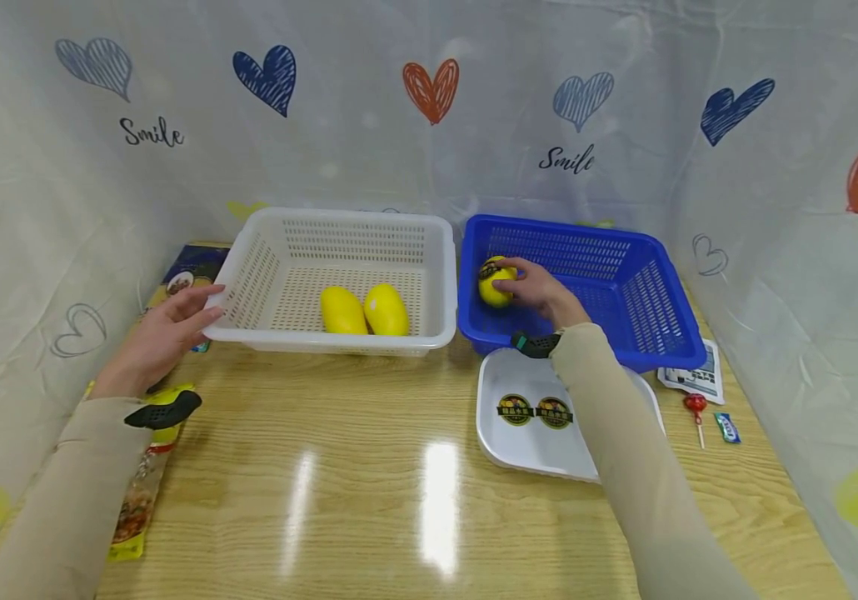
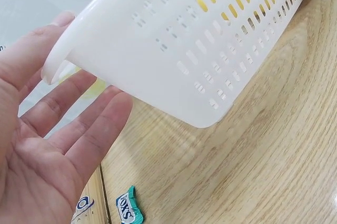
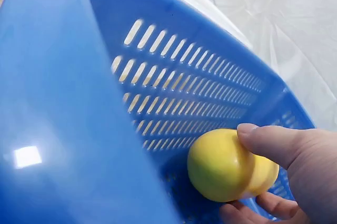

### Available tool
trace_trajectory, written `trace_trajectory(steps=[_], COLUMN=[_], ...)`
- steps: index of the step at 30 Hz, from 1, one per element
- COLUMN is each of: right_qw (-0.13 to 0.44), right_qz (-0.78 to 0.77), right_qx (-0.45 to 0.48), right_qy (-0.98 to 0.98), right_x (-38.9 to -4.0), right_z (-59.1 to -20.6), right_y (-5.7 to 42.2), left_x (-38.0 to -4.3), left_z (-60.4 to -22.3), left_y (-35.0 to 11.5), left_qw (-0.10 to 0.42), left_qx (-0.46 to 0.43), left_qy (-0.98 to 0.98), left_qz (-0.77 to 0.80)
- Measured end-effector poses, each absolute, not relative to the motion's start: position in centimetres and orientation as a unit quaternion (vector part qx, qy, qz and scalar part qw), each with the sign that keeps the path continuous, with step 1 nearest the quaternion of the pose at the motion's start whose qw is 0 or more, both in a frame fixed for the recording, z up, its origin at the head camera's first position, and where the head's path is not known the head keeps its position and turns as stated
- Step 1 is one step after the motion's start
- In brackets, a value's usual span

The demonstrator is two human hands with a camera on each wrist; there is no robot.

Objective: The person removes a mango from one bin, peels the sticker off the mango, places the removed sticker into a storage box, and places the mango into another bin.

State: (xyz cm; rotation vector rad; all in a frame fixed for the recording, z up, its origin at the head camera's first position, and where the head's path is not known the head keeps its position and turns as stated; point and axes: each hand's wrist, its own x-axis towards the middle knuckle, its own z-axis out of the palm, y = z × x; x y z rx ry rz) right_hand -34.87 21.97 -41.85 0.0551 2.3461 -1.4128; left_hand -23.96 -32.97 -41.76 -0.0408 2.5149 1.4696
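Observation:
My right hand (image 1: 541, 292) reaches into the left end of the blue basket (image 1: 661, 354) and grips a yellow fruit (image 3: 218, 166). A dark sticker shows on the fruit in the head view; the right wrist view has the thumb on top and fingertips below. My left hand (image 1: 162, 333) touches the left rim of the white basket (image 1: 324, 339) near its front corner. In the left wrist view its fingers (image 2: 100, 129) are extended and spread beneath the rim, the thumb tip at its top. Two yellow mangoes (image 1: 342, 311) lie inside the white basket.
In front of the blue basket lies a white tray (image 1: 504, 446) with two round stickers (image 1: 515, 410). A red lollipop (image 1: 695, 402), a small green wrapper (image 1: 727, 427) and a white packet (image 1: 706, 379) sit at right. Beneath my left forearm is a yellow snack bag (image 1: 137, 508).

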Motion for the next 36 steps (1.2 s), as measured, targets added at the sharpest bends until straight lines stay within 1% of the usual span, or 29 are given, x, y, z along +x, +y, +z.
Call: trace_trajectory(steps=[8, 15, 17, 20, 24, 28, 32, 36], right_qw=[0.19, 0.215, 0.211, 0.186, 0.144, 0.118, 0.117, 0.129], right_qz=[-0.486, -0.5, -0.51, -0.528, -0.535, -0.542, -0.559, -0.575], right_qx=[0.028, 0.016, 0.008, -0.008, -0.049, -0.099, -0.131, -0.14], right_qy=[0.853, 0.839, 0.834, 0.829, 0.831, 0.826, 0.81, 0.795], right_x=[-34.8, -34.4, -34.1, -33.3, -30.8, -27.0, -22.9, -19.3], right_z=[-41.7, -41.3, -41.0, -40.1, -38.1, -36.2, -35.3, -35.2], right_y=[21.9, 22.4, 22.7, 22.9, 23.1, 22.7, 21.9, 20.7], left_x=[-23.9, -24.0, -24.0, -23.9, -23.9, -23.8, -23.8, -23.7], left_z=[-41.6, -41.7, -41.8, -41.8, -41.7, -41.6, -41.6, -41.7], left_y=[-33.0, -33.0, -33.0, -33.0, -32.9, -32.8, -32.9, -32.9], left_qw=[0.119, 0.113, 0.112, 0.11, 0.108, 0.106, 0.108, 0.111], left_qx=[-0.011, -0.01, -0.008, -0.004, 0.001, 0.003, 0.003, 0.003], left_qy=[0.859, 0.857, 0.855, 0.854, 0.854, 0.856, 0.856, 0.857], left_qz=[0.498, 0.503, 0.507, 0.509, 0.51, 0.507, 0.506, 0.504])
